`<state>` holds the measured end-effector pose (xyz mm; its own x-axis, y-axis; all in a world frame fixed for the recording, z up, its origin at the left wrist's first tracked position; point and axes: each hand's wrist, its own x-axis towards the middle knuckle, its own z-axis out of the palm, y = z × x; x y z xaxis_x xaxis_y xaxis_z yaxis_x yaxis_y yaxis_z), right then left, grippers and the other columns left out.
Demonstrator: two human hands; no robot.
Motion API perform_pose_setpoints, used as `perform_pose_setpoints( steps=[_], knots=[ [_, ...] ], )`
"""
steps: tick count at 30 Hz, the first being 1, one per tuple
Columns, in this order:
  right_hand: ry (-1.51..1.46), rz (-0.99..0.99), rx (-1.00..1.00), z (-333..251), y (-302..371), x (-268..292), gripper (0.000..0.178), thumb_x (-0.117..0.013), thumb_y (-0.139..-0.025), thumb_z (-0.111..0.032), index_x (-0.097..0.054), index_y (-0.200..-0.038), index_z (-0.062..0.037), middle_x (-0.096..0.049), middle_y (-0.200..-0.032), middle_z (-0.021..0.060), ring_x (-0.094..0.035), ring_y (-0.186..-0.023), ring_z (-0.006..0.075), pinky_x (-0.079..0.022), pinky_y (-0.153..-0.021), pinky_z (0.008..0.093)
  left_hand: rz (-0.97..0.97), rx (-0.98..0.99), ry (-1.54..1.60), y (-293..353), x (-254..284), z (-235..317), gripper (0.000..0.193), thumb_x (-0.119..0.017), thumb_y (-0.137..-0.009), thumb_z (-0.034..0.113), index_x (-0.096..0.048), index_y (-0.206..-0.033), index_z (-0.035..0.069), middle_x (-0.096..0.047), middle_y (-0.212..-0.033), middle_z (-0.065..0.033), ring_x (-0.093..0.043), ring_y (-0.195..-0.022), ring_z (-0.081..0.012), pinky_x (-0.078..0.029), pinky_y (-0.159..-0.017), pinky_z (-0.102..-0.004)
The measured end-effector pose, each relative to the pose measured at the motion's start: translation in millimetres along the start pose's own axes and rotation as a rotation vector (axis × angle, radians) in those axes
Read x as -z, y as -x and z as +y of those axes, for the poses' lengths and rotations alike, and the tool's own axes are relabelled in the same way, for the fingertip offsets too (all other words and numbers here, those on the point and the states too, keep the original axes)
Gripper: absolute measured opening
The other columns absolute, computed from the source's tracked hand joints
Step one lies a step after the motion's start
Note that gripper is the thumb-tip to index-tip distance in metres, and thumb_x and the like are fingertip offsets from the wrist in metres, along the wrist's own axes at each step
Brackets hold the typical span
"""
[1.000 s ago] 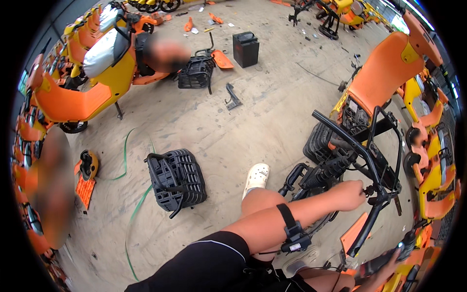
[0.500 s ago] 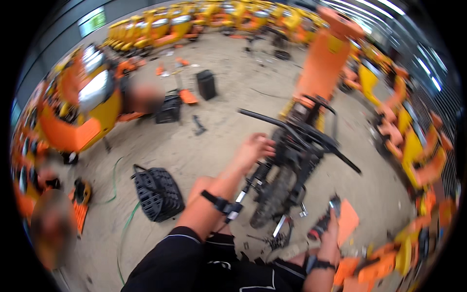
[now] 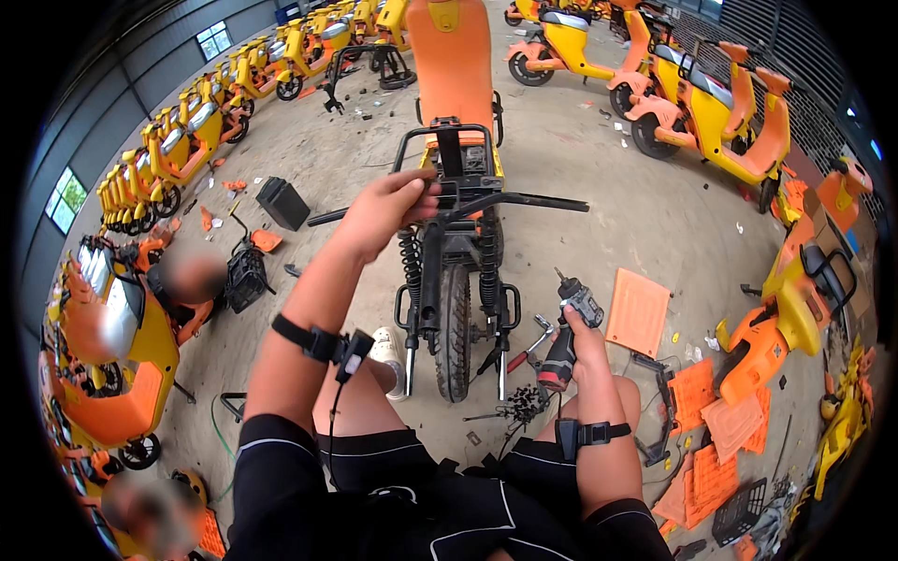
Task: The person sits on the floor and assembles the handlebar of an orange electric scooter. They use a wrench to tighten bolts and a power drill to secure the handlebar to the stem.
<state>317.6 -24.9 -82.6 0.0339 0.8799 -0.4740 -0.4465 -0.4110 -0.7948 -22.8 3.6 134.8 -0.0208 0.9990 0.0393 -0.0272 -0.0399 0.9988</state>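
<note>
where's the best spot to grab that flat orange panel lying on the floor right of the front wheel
Probably the near edge of the orange panel, coming from the side of the right hand. It lies flat and alone on the concrete, so fingers must slide under an edge; that edge looks free and nearest.

No packages, labels, signs or screens are showing clearly here.

The nearest thing to a package is lying at the far right edge, where a brown cardboard box (image 3: 823,217) is sitting among the scooter parts, its flaps too blurred to read for shape. A black box-shaped block (image 3: 282,203) is resting on the concrete floor at upper left, plain on every visible face, with no sticker or print showing on it.
</note>
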Motion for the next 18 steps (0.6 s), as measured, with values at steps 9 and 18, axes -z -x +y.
perform_pose_setpoints(
  steps=[9,18],
  knots=[
    [0.045,0.0,0.046,-11.0,-7.8,-3.1,0.026,-0.076,-0.088,-0.02,-0.062,-0.101,-0.0025,-0.062,-0.074,0.0065,-0.06,-0.055,0.0163,-0.051,-0.049,0.031,-0.24,-0.313,-1.077,-129.4,-40.2,-17.6,0.029,-0.07,-0.087,0.009,-0.069,-0.116,0.004,-0.072,-0.107,-0.0128,-0.069,-0.1,-0.0287,-0.053,-0.089,-0.0381],
    [0.05,-0.026,0.075,-14.1,-22.8,-7.9,0.035,-0.077,-0.088,-0.019,-0.056,-0.108,0.0002,-0.062,-0.083,0.0087,-0.061,-0.058,0.0171,-0.052,-0.049,0.0313,-0.422,-0.411,-1.177,-170.9,-43.9,-45.3,0.025,-0.075,-0.08,0.006,-0.074,-0.104,0.006,-0.07,-0.097,-0.0093,-0.068,-0.095,-0.0266,-0.053,-0.086,-0.0359]
  ],
)
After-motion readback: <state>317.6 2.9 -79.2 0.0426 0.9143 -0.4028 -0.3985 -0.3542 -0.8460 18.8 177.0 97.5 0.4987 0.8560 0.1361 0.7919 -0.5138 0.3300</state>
